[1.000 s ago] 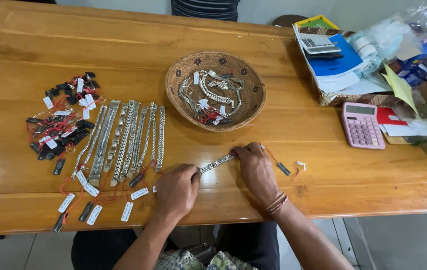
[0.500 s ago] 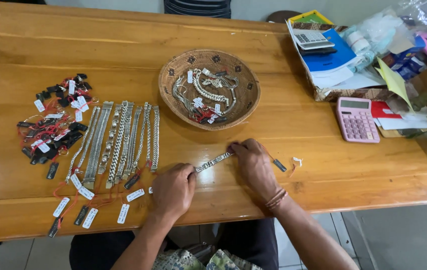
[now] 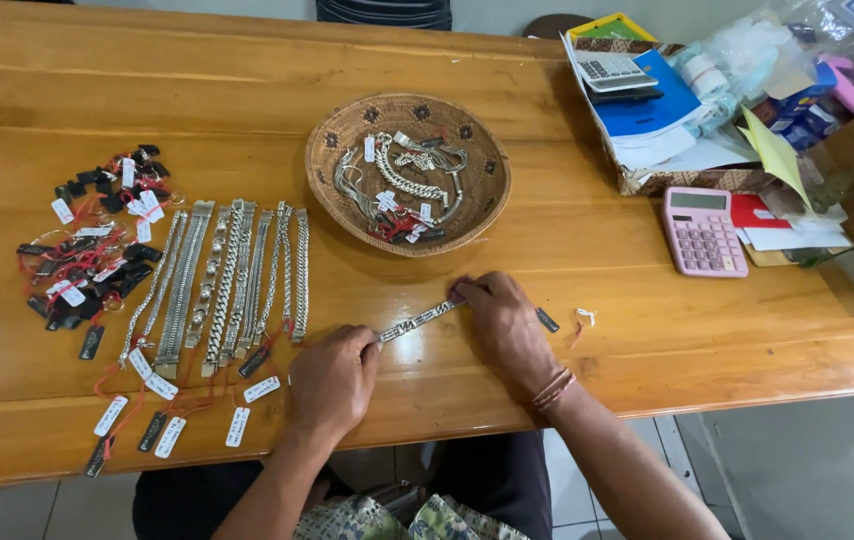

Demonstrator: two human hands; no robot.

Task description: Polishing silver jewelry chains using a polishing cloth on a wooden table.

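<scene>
A: What is held in the woven basket (image 3: 347, 200)?

B: A tangle of silver chains (image 3: 407, 185) with white tags.

A: And the bracelet (image 3: 417, 320)?

B: It is stretched flat on the wooden table (image 3: 567, 250) below the basket, each end pinched by closed fingers of the left hand (image 3: 332, 385) and right hand (image 3: 507, 325).

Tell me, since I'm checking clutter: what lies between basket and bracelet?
Bare wooden table lies between basket and bracelet in the head view.
</scene>
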